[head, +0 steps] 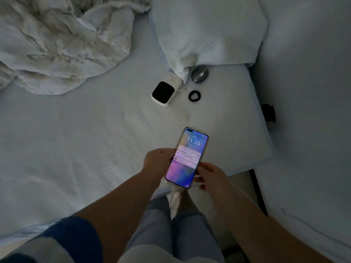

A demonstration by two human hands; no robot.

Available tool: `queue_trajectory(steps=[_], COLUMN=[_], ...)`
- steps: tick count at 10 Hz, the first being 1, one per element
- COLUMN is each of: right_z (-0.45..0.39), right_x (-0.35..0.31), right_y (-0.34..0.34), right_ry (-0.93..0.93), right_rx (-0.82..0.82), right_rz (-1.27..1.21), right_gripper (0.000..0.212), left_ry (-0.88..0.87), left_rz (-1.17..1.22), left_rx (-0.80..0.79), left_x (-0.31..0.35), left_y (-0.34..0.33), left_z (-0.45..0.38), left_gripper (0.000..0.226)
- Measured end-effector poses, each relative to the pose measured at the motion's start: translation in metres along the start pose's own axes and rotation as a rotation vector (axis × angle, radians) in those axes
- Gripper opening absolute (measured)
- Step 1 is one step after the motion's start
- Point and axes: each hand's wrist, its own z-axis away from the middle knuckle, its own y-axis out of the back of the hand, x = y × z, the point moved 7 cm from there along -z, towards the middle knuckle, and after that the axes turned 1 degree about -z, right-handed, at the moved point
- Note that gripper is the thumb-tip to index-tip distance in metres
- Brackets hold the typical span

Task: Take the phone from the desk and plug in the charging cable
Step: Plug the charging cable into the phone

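The phone [187,158] has a lit screen showing 11:26 and sits in a clear case, held over the edge of the bed. My left hand [158,161] grips its left side. My right hand [210,176] touches its lower right edge with the fingers curled against it. A white charging cable [179,117] lies looped on the sheet just beyond the phone's top. A pale cable or strap hangs from the phone's bottom end [173,196]; whether a plug sits in the port is hidden.
A white charger block with a black face [163,93], a black ring [194,96] and a grey round disc [199,73] lie on the white bed [76,139]. A pillow [209,29] sits behind them, crumpled bedding [57,44] at far left. A black object [268,112] is at the bed's right side.
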Motion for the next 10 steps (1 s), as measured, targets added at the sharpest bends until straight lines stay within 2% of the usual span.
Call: queue_trajectory(steps=[1, 2, 3, 4, 5, 6, 7, 8, 9, 10], right_z=[-0.040, -0.085, -0.116, -0.113, -0.113, -0.061, -0.064, -0.067, -0.078, -0.084], right_x=[-0.004, -0.013, 0.008, 0.005, -0.002, -0.014, -0.015, -0.024, -0.027, -0.016], right_y=[0.001, 0.006, 0.046, 0.061, 0.070, 0.082, 0.069, 0.067, 0.068, 0.060], right_ry=[0.001, 0.010, -0.030, 0.024, 0.088, 0.149, 0.117, 0.118, 0.123, 0.071], right_rx=[0.015, 0.060, 0.193, 0.271, 0.348, 0.397, 0.381, 0.407, 0.402, 0.263], right_rz=[0.016, -0.016, -0.090, -0.132, -0.183, -0.297, -0.348, -0.350, -0.342, -0.222], right_gripper=[0.012, 0.019, 0.018, 0.024, 0.022, 0.019, 0.022, 0.038, 0.026, 0.039], left_ry=[-0.028, -0.088, -0.149, -0.263, -0.407, -0.515, -0.480, -0.484, -0.464, -0.305], left_rz=[-0.017, -0.069, -0.230, -0.310, -0.424, -0.482, -0.527, -0.521, -0.532, -0.525], left_rx=[0.007, 0.029, -0.091, -0.113, -0.158, -0.192, -0.185, -0.168, -0.179, -0.214], left_x=[0.006, 0.017, 0.019, 0.037, 0.060, 0.088, 0.086, 0.088, 0.082, 0.061], left_y=[-0.014, -0.031, -0.091, -0.107, -0.122, -0.117, -0.110, -0.102, -0.095, -0.086], left_z=[-0.037, -0.082, -0.109, -0.103, -0.093, -0.032, -0.038, -0.041, -0.045, -0.052], left_gripper=[0.013, 0.014, 0.017, 0.029, 0.031, 0.025, 0.020, 0.021, 0.021, 0.011])
